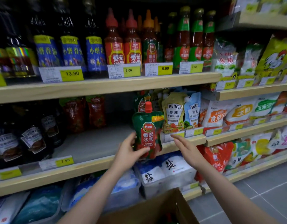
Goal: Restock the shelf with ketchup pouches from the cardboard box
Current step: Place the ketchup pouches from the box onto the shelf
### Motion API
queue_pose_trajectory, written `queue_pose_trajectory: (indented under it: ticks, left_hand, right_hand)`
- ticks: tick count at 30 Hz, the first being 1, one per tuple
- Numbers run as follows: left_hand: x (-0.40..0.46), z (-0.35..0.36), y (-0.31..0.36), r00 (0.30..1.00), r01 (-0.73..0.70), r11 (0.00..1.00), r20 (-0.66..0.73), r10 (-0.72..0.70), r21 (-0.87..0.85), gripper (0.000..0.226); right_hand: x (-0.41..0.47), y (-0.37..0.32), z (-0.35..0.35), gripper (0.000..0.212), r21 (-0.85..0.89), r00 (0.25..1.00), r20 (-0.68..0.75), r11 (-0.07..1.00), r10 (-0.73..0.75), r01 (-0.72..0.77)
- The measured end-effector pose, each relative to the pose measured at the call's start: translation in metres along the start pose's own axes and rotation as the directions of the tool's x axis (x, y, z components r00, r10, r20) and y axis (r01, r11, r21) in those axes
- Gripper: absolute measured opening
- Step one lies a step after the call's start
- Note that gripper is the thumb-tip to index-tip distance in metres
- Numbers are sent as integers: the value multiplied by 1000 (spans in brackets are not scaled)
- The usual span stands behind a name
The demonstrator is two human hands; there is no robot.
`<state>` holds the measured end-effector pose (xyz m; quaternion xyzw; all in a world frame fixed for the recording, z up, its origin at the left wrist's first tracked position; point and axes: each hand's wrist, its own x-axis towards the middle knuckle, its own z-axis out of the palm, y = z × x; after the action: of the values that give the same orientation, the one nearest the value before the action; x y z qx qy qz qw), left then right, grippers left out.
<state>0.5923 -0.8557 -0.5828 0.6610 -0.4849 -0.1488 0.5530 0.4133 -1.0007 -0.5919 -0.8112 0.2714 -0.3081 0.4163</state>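
My left hand [129,150] grips a green and red ketchup pouch [147,131] with a red cap, holding it upright in front of the middle shelf [94,164]. My right hand [185,148] hovers just right of the pouch with fingers straight, not touching it. More pouches of the same kind [142,101] stand behind it at the back of the shelf. The cardboard box [157,209] sits low in front of me, its open top partly cut off by the frame's bottom edge.
Heinz pouches [173,112] stand right of the held pouch. Dark Heinz bottles [32,139] fill the shelf's left end, with a bare stretch of shelf between. Sauce bottles [115,42] line the shelf above. Salt tubs [165,173] sit below. Grey floor tiles [252,196] lie to the right.
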Motion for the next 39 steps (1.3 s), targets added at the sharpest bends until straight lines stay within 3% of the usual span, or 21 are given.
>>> queue_pose_trajectory:
  ticks: [6,10,13,16,18,22,31,39]
  left_hand:
    - [50,-14,27,984,-116,992,-130,121,45,51]
    - [68,-10,9,991,-45,996,-119,54,80,62]
    - [74,-2,-1,999,2,995,-45,3,99,62]
    - [85,4,-5,999,21,991,27,-24,131,63]
    - [90,7,-5,996,50,990,63,-58,132,65]
    - [92,10,-8,991,116,982,49,-124,148,67]
    - [108,17,-15,991,132,958,-18,-131,255,64]
    - [140,19,-26,990,120,932,23,-136,343,66]
  right_hand:
    - [38,16,-1,41,-293,993,7,949,-115,112]
    - [50,35,-5,46,-455,991,6,882,-131,120]
    - [54,42,-6,66,-523,986,-3,841,-166,140]
    - [56,46,-3,42,-499,977,-31,851,-209,167]
    - [57,48,0,37,-487,967,-57,852,-249,191]
    - [54,46,0,38,-472,967,-49,859,-249,197]
    - [49,57,-4,34,-543,942,-95,810,-322,222]
    - [56,68,3,37,-593,914,-147,773,-379,225]
